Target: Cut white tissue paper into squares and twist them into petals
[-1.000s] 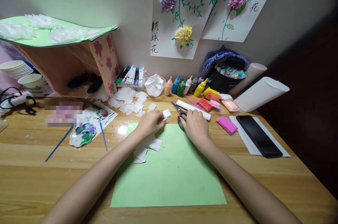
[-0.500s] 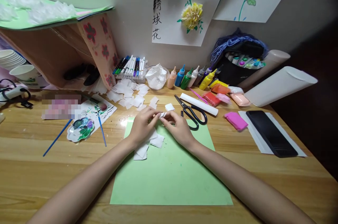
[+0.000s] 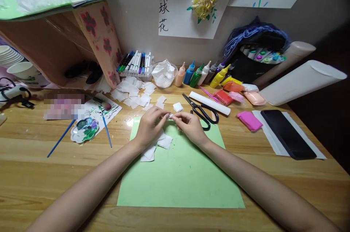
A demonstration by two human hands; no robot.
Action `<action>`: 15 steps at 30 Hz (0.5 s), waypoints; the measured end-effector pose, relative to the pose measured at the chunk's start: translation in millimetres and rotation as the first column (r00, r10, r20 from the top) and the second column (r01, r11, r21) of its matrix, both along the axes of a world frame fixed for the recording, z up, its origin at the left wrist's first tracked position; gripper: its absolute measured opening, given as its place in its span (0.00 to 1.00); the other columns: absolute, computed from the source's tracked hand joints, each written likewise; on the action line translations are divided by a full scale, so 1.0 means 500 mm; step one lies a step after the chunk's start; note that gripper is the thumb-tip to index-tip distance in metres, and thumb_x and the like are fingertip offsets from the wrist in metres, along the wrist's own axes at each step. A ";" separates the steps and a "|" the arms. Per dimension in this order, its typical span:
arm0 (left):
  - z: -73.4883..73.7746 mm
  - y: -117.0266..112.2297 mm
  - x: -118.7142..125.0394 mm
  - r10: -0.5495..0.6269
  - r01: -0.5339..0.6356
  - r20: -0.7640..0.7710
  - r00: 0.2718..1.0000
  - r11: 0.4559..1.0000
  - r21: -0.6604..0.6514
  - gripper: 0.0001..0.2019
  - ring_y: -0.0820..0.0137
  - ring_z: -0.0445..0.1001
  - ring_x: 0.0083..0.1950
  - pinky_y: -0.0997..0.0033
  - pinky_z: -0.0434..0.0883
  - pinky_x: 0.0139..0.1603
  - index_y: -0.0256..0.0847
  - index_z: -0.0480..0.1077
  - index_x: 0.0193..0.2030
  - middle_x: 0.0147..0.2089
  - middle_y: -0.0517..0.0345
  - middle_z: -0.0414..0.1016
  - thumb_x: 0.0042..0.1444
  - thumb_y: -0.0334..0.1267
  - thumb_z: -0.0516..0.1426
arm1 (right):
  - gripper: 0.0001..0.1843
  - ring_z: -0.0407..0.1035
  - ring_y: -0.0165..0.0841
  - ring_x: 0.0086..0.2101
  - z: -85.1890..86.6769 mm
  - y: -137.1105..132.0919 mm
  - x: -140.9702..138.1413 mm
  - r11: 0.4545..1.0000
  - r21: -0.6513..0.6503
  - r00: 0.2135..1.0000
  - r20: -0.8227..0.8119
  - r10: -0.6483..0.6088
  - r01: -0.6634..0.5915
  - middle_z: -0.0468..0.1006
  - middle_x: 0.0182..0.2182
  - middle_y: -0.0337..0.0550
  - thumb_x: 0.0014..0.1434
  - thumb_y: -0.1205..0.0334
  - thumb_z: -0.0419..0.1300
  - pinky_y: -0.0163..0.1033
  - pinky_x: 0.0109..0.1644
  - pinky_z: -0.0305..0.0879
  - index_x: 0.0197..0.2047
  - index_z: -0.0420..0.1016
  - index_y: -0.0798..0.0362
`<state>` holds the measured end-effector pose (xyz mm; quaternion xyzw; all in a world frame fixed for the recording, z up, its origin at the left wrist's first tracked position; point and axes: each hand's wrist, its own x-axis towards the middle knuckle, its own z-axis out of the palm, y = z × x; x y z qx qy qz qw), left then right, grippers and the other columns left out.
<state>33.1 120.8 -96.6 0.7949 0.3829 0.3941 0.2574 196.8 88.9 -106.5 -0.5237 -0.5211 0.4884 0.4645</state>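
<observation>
Above the far part of a green sheet of paper (image 3: 180,184), my left hand (image 3: 151,124) and my right hand (image 3: 190,125) meet at the fingertips. Between them they pinch a small piece of white tissue paper (image 3: 171,116), mostly hidden by the fingers. Several cut tissue squares (image 3: 164,142) lie on the green sheet beside my left hand, partly under it. Just beyond my hands rests a small stack of white squares (image 3: 178,107). Black-handled scissors (image 3: 201,112) lie right of my right hand, over the sheet's far edge.
Loose tissue pieces (image 3: 132,91) lie below a marker box (image 3: 135,65). Paint bottles (image 3: 196,76) line the wall beside a plastic bowl (image 3: 164,74). A paint palette (image 3: 84,130) and brushes are at left; clay packets (image 3: 224,97), a white roll (image 3: 210,103) and a phone (image 3: 288,133) at right.
The view has tilted down slightly, shifting everything a little. My fingertips have closed further over the tissue piece, so less of it shows.
</observation>
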 end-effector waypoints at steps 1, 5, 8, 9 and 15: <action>0.000 0.000 0.000 0.001 -0.001 0.004 1.000 1.000 0.003 0.08 0.70 0.70 0.37 0.70 0.67 0.38 0.39 0.73 0.41 0.36 0.54 0.73 0.60 0.36 0.54 | 0.15 0.57 0.25 0.19 0.000 0.000 0.000 1.000 0.002 1.000 -0.005 -0.009 0.009 0.63 0.17 0.33 0.54 0.51 0.59 0.32 0.22 0.53 0.33 0.73 0.56; -0.001 -0.001 0.000 0.000 -0.001 0.038 0.999 0.999 0.037 0.08 0.71 0.71 0.39 0.70 0.67 0.40 0.39 0.73 0.42 0.37 0.54 0.73 0.60 0.34 0.53 | 0.13 0.58 0.25 0.19 0.003 -0.001 0.001 1.000 0.015 1.000 -0.002 0.025 -0.025 0.63 0.16 0.33 0.55 0.52 0.59 0.32 0.23 0.53 0.33 0.71 0.56; -0.001 -0.001 0.000 -0.006 0.003 0.052 0.999 0.998 0.062 0.09 0.72 0.71 0.38 0.71 0.67 0.40 0.38 0.73 0.43 0.36 0.54 0.74 0.60 0.33 0.53 | 0.13 0.57 0.25 0.19 0.005 0.000 0.001 0.999 0.018 0.999 0.006 0.051 -0.051 0.63 0.16 0.32 0.54 0.54 0.59 0.33 0.23 0.53 0.35 0.72 0.56; -0.002 -0.001 -0.001 -0.010 0.007 0.052 0.999 0.998 0.064 0.09 0.72 0.71 0.38 0.72 0.67 0.40 0.38 0.73 0.43 0.36 0.54 0.74 0.60 0.33 0.53 | 0.13 0.56 0.25 0.19 0.006 0.000 0.000 0.999 0.017 0.999 -0.002 0.047 -0.047 0.62 0.16 0.32 0.54 0.54 0.60 0.33 0.23 0.53 0.35 0.71 0.56; -0.005 -0.001 -0.001 -0.021 0.018 0.047 0.999 0.997 0.071 0.09 0.71 0.71 0.38 0.71 0.67 0.39 0.39 0.74 0.44 0.36 0.53 0.73 0.60 0.34 0.54 | 0.15 0.56 0.25 0.18 0.007 0.001 0.003 1.000 0.017 0.999 -0.033 0.022 -0.022 0.61 0.15 0.31 0.52 0.51 0.61 0.33 0.22 0.52 0.33 0.71 0.56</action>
